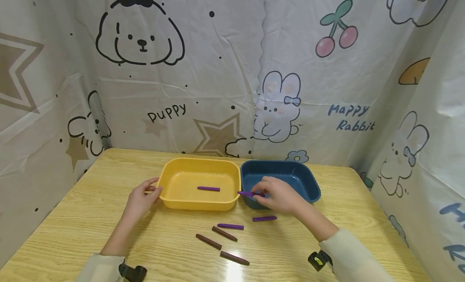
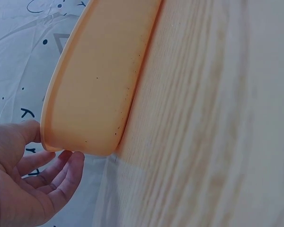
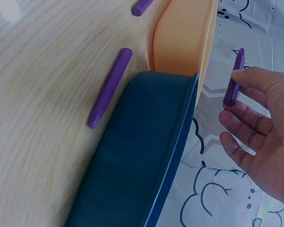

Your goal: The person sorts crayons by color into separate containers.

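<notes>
My left hand (image 1: pixel 139 198) holds the left end of the yellow bin (image 1: pixel 197 205), thumb at the rim and fingertips against its outer wall. Between thumb and index finger, my right hand (image 1: pixel 279 196) pinches a purple crayon (image 3: pixel 235 78). That crayon is over the front left corner of the dark blue bin (image 1: pixel 308 187), its tip overlapping the yellow bin's right rim in the head view. Inside the yellow bin lies another purple crayon (image 1: pixel 208 188). On the table in front are a purple crayon (image 1: pixel 264 219) near the blue bin and a second purple crayon (image 1: pixel 230 226) further left.
Three brown crayons lie on the wooden table (image 1: pixel 174 249) nearer to me: one brown crayon (image 1: pixel 224 234) beside the purple one, a brown crayon (image 1: pixel 208 241) to its left, and the nearest brown crayon (image 1: pixel 234 258). A printed curtain (image 1: pixel 218 84) hangs behind the table.
</notes>
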The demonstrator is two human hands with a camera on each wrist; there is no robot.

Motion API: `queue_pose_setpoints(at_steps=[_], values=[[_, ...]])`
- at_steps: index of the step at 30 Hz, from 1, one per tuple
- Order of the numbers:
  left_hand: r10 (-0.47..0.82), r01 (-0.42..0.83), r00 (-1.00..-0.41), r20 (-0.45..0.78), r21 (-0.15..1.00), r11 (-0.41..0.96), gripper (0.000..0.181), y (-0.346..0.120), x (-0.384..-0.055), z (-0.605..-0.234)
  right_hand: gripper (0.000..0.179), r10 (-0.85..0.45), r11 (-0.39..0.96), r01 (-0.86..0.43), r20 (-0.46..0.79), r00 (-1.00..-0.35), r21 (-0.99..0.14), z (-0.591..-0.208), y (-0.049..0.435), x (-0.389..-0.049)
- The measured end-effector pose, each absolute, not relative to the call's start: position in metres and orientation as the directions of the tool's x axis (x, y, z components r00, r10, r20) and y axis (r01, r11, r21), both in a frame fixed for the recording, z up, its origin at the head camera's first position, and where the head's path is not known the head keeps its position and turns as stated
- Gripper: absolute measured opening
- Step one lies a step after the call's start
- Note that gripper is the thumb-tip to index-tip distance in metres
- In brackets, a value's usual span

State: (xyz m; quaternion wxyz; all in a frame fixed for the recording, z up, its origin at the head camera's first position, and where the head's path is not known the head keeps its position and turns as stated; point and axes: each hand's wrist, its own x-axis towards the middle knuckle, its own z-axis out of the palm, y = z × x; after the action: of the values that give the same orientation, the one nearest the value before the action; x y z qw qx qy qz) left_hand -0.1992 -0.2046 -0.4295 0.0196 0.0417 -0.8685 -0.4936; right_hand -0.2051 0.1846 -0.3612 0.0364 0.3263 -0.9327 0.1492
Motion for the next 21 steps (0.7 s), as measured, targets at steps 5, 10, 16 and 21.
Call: queue_pose_setpoints(at_steps=[5, 10, 16, 21], values=[[-0.096, -0.06, -0.995, -0.013, 0.861, 0.506, 0.052, -0.205, -0.199, -0.43, 0.013, -0.605, 0.738, -0.624, 0.158, -0.781, -0.258, -0.359, 0.177, -0.212], [-0.097, -0.063, -0.995, -0.016, 0.863, 0.502, 0.051, -0.205, -0.2, -0.43, 0.012, -0.609, 0.73, -0.63, 0.165, -0.776, -0.265, -0.359, 0.17, -0.22], [-0.098, -0.064, -0.995, -0.017, 0.867, 0.495, 0.051, -0.205, -0.2, -0.431, 0.012, -0.612, 0.721, -0.642, 0.196, -0.766, -0.26, -0.36, 0.161, -0.227], [-0.1, -0.063, -0.995, -0.015, 0.87, 0.49, 0.051, -0.205, -0.2, -0.43, 0.013, -0.602, 0.73, -0.629, 0.184, -0.777, -0.267, -0.361, 0.154, -0.231]])
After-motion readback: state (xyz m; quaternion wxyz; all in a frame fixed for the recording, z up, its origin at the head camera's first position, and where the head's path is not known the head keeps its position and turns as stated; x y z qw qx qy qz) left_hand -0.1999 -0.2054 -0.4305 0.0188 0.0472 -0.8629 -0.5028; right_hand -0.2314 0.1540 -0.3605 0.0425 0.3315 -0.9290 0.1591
